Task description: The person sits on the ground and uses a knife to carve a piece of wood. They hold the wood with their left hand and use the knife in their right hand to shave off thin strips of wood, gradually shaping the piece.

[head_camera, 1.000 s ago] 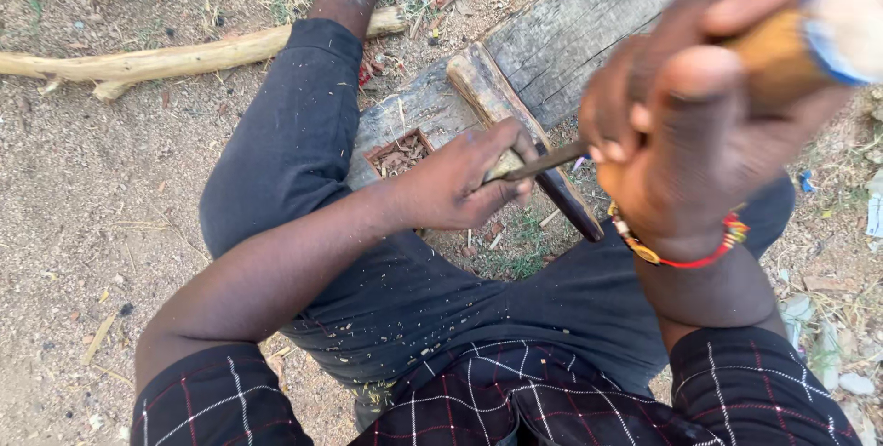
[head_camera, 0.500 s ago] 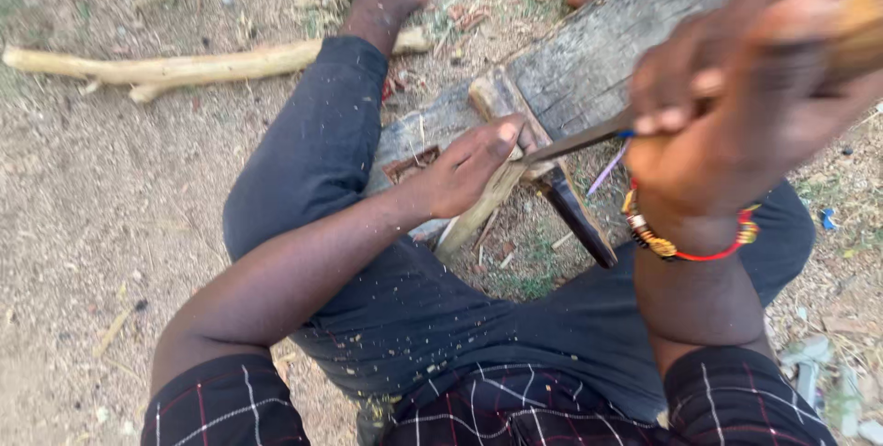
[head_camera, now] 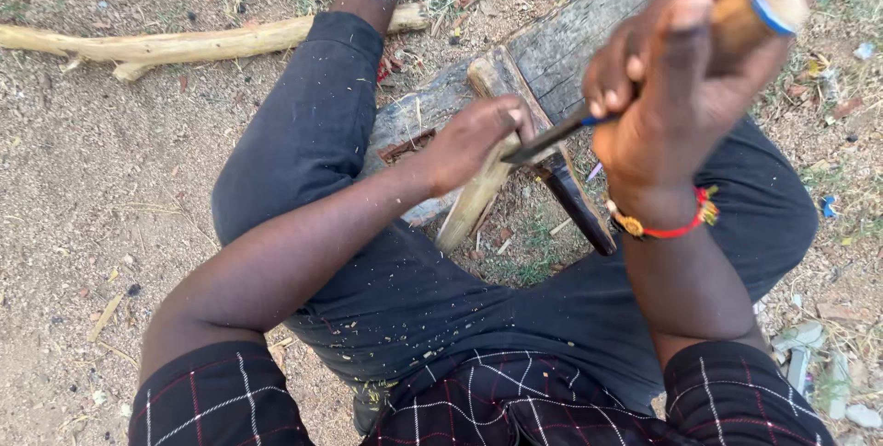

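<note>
Change: right hand (head_camera: 681, 87) has risen higher, tool (head_camera: 736, 14) lifted off the stick (head_camera: 478, 193).
Left hand (head_camera: 474, 138): fingers wrapped round stick, at the plank (head_camera: 589, 32) edge.
Right fingers: clenched on tool handle.
Meaning: likely between strokes.

Open ground (head_camera: 92, 188) lies free on the left side, bounded above by a pale stick (head_camera: 184, 43). The weathered log (head_camera: 589, 37) blocks the centre; a light wood piece (head_camera: 474, 202) and a dark wedge (head_camera: 579, 207) lean against it. Both legs enclose the gap below. Litter (head_camera: 809, 354) clutters the right ground.
</note>
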